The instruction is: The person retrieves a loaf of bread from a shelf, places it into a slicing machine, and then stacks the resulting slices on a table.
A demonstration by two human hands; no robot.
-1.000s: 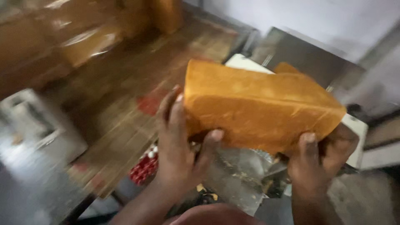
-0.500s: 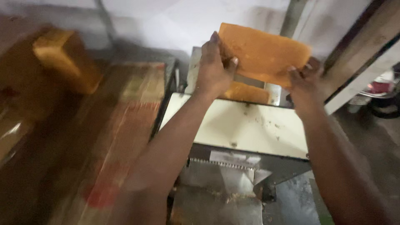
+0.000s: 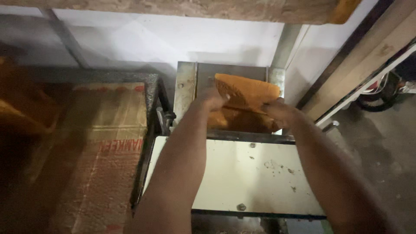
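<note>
The loaf shows a matt, golden-brown baked crust, finely grained and a little rough. The chute behind it is bare metal, dull grey and scuffed. The machine's top cover is painted metal, cream, smooth with a faint sheen, speckled with crumbs and pinned by bolts. The cardboard sheet to the side is brown paperboard, matt and worn. The beam overhead is raw, coarse wood.
</note>
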